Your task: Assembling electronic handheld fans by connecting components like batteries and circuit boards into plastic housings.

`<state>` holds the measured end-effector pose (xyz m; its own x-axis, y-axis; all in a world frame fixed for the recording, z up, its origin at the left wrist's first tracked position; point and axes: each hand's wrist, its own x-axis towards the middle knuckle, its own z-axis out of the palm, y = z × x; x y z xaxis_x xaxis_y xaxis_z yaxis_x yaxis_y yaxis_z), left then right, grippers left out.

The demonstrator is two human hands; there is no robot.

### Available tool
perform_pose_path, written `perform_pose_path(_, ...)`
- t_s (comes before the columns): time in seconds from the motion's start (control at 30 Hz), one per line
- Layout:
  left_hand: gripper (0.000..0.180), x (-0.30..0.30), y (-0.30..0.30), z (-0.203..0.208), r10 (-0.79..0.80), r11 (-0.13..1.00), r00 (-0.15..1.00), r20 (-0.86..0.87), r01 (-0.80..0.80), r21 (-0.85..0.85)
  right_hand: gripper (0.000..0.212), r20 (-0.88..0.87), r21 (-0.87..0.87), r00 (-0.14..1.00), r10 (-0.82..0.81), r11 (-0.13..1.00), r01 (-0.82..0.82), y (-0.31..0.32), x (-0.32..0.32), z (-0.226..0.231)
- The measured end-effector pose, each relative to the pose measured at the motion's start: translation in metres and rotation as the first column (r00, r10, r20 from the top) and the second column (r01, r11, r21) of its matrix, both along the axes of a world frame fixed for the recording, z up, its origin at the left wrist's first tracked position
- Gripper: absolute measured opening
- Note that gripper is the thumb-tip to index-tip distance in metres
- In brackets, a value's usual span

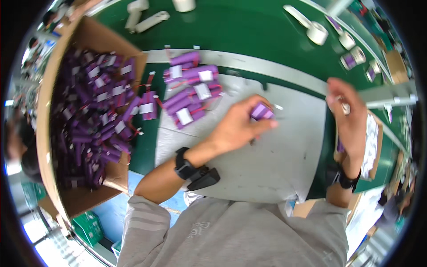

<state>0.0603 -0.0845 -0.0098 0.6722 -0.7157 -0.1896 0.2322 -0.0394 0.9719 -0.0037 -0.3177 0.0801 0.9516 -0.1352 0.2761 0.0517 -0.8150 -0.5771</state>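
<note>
Left hand is over the grey mat, its fingers closed around a small purple pack; one end face of the pack shows between thumb and forefinger, and a small white tip stands out just beyond it. Right hand is raised at the right edge of the mat, well apart from the left, in front of a small open box with white pieces in it. Right fingers are blurred; cannot tell whether they grip anything. A black band is on each wrist. Upper left of the mat carries a loose cluster of purple packs, some overlapping, with white labels, red leads and small white connectors. A single pack lies between the cluster and a large cardboard carton, on the green worktop. The carton, at left, contains many similar packs, heaped at mixed angles. A pale strip crosses the worktop just beyond the mat. Past it, at upper right, a white roll sits with further rolls beside the edge; at upper left are elongated white objects, details blurred.
</note>
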Motion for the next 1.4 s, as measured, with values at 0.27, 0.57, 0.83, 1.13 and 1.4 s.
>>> perform_pose_path(0.27, 0.019, 0.003, -0.001, 0.005, 0.068, 0.997, 0.991, -0.119, -0.071, -0.022, 0.06, -0.397, -0.353, 0.745, -0.537, 0.838, 0.416, -0.041, -0.044, -0.006)
perform_pose_path(0.57, 0.015, -0.001, 0.004, -0.004, 0.166, 0.972, 0.986, 0.001, -0.164, -0.169, 0.074, -0.326, -0.344, 0.81, -0.487, 0.86, 0.378, -0.056, -0.058, -0.047)
perform_pose_path(0.83, 0.017, -0.002, -0.002, -0.004, 0.045, 0.99, 0.998, 0.042, -0.039, -0.135, 0.059, -0.279, -0.174, 0.95, -0.142, 0.98, 0.096, -0.004, -0.015, 0.006)
perform_pose_path(1.13, 0.019, -0.003, 0.002, -0.002, 0.26, 0.939, 0.962, 0.085, -0.231, -0.255, 0.042, -0.245, -0.044, 0.8, 0.548, 0.818, -0.574, 0.102, 0.203, -0.015)
perform_pose_path(1.4, 0.018, 0.0, 0.008, -0.005, 0.622, 0.763, 0.736, 0.268, -0.491, -0.421, 0.053, -0.058, -0.47, 0.744, 0.666, 0.639, -0.609, 0.218, 0.348, -0.068)
